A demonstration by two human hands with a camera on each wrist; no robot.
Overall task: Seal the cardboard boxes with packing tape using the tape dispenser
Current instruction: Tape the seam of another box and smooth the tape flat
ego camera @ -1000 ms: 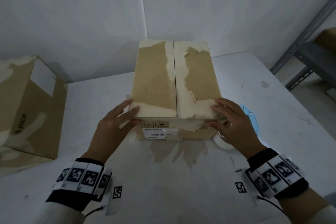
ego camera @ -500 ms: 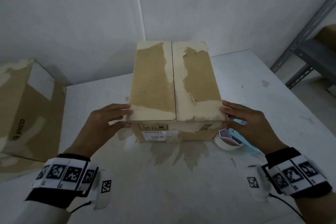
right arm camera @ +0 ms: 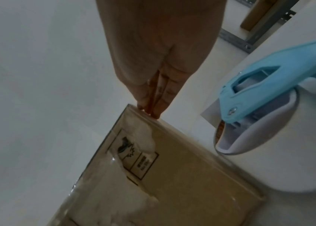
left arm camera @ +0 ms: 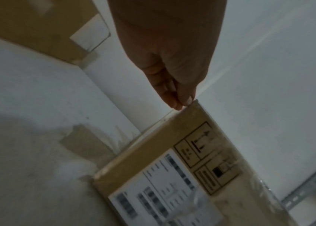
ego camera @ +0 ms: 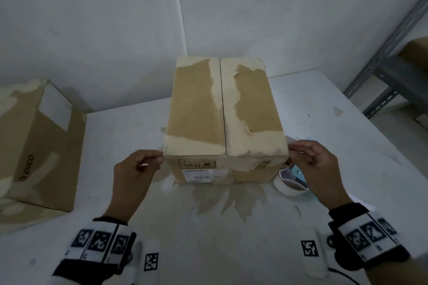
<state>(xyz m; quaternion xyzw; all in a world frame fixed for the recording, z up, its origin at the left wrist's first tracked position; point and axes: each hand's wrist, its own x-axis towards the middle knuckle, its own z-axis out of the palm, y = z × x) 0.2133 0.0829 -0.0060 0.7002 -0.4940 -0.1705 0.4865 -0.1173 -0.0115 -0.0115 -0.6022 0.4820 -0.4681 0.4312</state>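
We are standing a cardboard box (ego camera: 224, 120) on the white table (ego camera: 335, 146), its two top flaps meeting along a central seam with patches of torn paper layer on both. Our left hand (ego camera: 134, 169) is touching the box's near left top corner, fingers curled with the fingertips (left arm camera: 180, 102) gathered against the edge; whether they are pinching anything there we cannot tell. Our right hand (ego camera: 317, 164) is meeting the near right top corner in the same way, its fingertips (right arm camera: 153, 110) pressed together on the corner edge. The near face is carrying a white shipping label (left arm camera: 165, 191), printed handling symbols (left arm camera: 205, 154) and a film of clear tape (right arm camera: 126, 183). The blue tape dispenser (right arm camera: 281, 76), holding a white roll of tape (right arm camera: 269, 152), is lying on the table just beside the box's near right lower corner, under our right hand. A second cardboard box (ego camera: 34, 146) marked PICO is lying tilted at the left of the table, well apart. Grey metal shelving (ego camera: 393, 71) is showing at the right.
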